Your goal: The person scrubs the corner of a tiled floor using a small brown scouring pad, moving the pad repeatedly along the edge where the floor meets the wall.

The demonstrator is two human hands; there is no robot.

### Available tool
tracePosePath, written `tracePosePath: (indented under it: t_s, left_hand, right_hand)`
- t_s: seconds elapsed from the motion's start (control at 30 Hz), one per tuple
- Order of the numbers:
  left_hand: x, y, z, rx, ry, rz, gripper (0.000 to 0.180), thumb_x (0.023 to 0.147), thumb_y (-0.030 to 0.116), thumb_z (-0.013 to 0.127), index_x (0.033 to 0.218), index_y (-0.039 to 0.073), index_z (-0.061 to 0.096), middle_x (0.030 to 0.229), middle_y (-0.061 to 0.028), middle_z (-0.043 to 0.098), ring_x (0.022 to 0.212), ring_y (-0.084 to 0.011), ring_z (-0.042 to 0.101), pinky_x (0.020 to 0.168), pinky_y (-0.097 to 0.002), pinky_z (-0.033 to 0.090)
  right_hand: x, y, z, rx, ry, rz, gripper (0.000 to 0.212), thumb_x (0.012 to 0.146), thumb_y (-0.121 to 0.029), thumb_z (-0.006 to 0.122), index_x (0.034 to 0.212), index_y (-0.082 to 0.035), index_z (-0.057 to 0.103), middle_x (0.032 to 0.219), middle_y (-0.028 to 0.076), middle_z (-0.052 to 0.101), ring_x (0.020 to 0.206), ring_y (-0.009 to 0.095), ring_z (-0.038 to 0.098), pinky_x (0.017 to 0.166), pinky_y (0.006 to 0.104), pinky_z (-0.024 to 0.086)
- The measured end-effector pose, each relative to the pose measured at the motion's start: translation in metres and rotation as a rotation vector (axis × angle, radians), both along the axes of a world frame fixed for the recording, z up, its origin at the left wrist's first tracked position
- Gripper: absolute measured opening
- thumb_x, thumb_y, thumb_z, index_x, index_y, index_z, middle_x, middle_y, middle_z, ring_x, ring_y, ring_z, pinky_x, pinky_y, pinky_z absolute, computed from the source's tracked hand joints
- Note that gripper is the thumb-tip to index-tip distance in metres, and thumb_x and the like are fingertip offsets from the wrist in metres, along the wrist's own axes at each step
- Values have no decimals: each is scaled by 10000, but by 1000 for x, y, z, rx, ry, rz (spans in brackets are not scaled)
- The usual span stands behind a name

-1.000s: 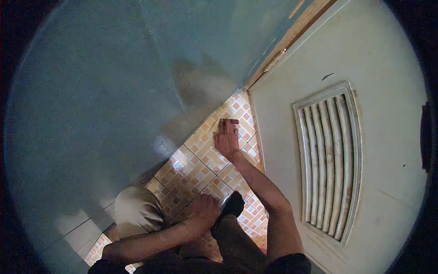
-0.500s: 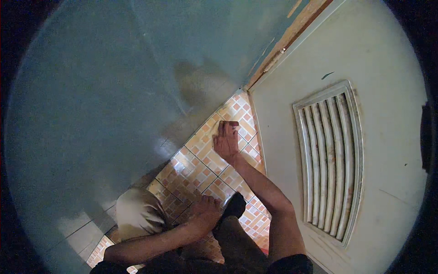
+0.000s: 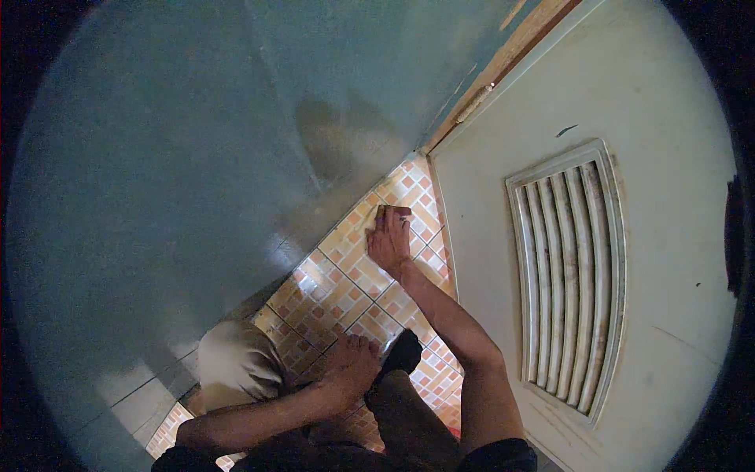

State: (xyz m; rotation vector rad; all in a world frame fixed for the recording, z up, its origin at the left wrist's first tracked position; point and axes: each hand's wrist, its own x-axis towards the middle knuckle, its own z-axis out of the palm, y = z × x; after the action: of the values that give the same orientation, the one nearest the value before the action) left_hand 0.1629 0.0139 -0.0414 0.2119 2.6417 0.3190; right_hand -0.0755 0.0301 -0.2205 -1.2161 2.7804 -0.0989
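My right hand [image 3: 388, 242] reaches down over the tiled floor [image 3: 346, 271], close to the corner between the blue-green wall and the pale door. Its fingers are bent and closed. A small dark reddish-brown edge shows at the fingertips; I cannot make out whether it is a held thing or a bent finger. Nearer to me, my left hand [image 3: 354, 366] rests low beside my dark-covered foot [image 3: 404, 352], its fingers curled in together. The underside of that hand is hidden, so anything in it does not show.
The blue-green wall [image 3: 173, 173] fills the left side. On the right stands the pale door [image 3: 480, 236] with a slatted vent [image 3: 568, 283], its brown wooden frame [image 3: 503, 63] running up beside it. My knee in light cloth [image 3: 238, 358] sits close to the wall.
My right hand has shifted very slightly up and left over the tiles. My left hand stays nearly where it was.
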Motion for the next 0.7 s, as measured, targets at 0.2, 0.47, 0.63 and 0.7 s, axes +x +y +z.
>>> tracePosePath:
  t_s: [0.2, 0.47, 0.63, 0.7]
  left_hand:
    - [0, -11, 7, 142, 3, 11, 257, 873, 153, 578, 1089, 30, 643, 963, -143, 664, 958, -299, 632, 932, -497, 462]
    - [-3, -9, 20, 46, 87, 37, 260, 889, 165, 558, 1075, 17, 665, 970, -149, 668, 974, -313, 636, 1020, -549, 423]
    - [-6, -17, 27, 52, 199, 29, 268, 901, 191, 555, 1072, 14, 663, 964, -153, 671, 1002, -318, 641, 1038, -561, 401]
    - [-22, -16, 33, 46, -111, -75, 298, 904, 214, 557, 1095, 14, 667, 988, -155, 673, 1014, -310, 641, 1039, -557, 393]
  right_hand:
    - [-4, -10, 21, -28, -52, -22, 653, 908, -356, 572, 1347, 113, 452, 1321, 288, 442, 1200, 416, 477, 924, 536, 420]
    - [-9, -3, -10, -106, 96, -10, 661, 880, -357, 592, 1325, 111, 452, 1245, 261, 466, 1161, 398, 477, 873, 537, 429]
    - [-4, -3, -8, -46, -38, -13, 665, 886, -342, 585, 1350, 107, 426, 1264, 248, 452, 1186, 401, 462, 883, 550, 430]
    - [-4, 6, -6, -119, -108, -6, 659, 883, -332, 583, 1349, 104, 420, 1288, 254, 435, 1185, 409, 459, 883, 563, 431]
